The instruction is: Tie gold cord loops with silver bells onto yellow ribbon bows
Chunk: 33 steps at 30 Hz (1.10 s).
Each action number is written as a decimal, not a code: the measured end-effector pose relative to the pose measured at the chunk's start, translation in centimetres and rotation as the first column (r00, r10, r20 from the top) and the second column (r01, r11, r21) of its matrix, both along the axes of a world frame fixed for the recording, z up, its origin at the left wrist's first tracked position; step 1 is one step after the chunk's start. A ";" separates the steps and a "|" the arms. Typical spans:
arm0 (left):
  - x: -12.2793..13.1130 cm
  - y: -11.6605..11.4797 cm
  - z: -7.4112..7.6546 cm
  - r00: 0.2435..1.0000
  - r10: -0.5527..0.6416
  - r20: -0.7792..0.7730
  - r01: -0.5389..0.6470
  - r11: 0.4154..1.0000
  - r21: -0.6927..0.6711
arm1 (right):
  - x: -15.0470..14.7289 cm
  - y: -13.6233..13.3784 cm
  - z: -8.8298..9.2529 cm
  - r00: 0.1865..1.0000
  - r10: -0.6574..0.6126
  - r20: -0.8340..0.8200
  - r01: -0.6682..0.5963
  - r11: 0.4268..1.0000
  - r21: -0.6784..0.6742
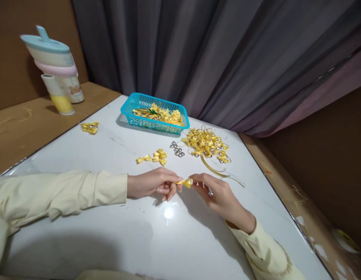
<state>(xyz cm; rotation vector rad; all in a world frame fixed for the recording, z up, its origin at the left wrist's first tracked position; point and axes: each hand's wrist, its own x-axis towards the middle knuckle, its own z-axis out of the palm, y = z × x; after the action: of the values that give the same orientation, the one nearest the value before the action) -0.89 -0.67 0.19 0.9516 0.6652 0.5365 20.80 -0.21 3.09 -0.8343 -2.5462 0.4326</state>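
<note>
My left hand point(161, 182) pinches a yellow ribbon bow point(186, 183) between thumb and forefinger, just above the white table. At the bow's right end, my right hand point(213, 190) has its fingertips drawn together, touching or very close to the ribbon. A small silvery piece, apparently a bell point(211, 192), shows beneath the fingers of that hand. Beyond my left hand lie a loose yellow bow point(143, 158) and a small cluster of bows point(159, 156). Several silver bells point(178, 151) rest in a group farther back.
A blue plastic basket point(129, 105) holds yellow bows at the back. Right of it is a heap of bows with bells and gold cords point(205, 142); loose gold cord point(212, 169) lies nearer. Far left stand a tumbler point(56, 58) and a yellow-white spool point(62, 102).
</note>
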 end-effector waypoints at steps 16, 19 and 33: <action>0.1 0.2 -0.2 0.999 0.036 -0.039 -0.037 0.999 -0.020 | -0.7 -0.6 -0.2 0.991 0.011 0.132 -0.038 0.978 0.207; 0.3 0.1 0.1 0.998 0.022 -0.062 -0.022 1.000 0.007 | -1.0 -0.7 -0.7 0.996 0.020 0.090 -0.033 0.989 0.143; 0.5 -1.9 0.2 0.930 0.256 -0.262 -0.086 0.848 0.523 | -2.3 -1.1 -0.3 0.945 -0.233 -0.228 -0.026 0.644 -0.765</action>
<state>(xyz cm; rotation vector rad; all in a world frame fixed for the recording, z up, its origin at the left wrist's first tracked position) -0.40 -2.53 0.43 1.5072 0.9382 0.7456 18.55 -1.32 2.75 -1.0706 -1.9506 1.5430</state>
